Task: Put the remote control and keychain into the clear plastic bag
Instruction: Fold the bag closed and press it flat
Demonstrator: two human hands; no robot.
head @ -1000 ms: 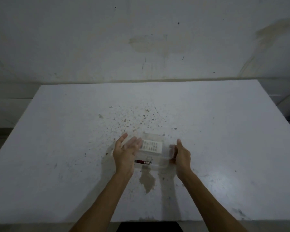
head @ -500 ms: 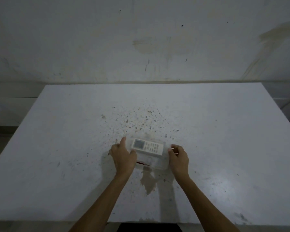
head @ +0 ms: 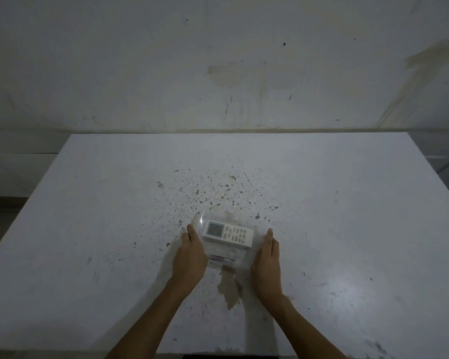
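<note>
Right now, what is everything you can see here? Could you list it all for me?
table: one, white, speckled with brown spots in the middle and a brown stain near the front edge, fills the lower view.
clear plastic bag: one, see-through, on the table between the two hands.
remote control: one, white with a grey screen and rows of buttons, lying flat, apparently inside the bag.
keychain: one, a metal ring with a red and dark piece, just nearer than the remote, seemingly in the bag too.
wall: one, off-white and stained, behind the table.
left hand: one, open, fingers straight, at the bag's left side.
right hand: one, open, fingers straight, at the bag's right side.
</note>
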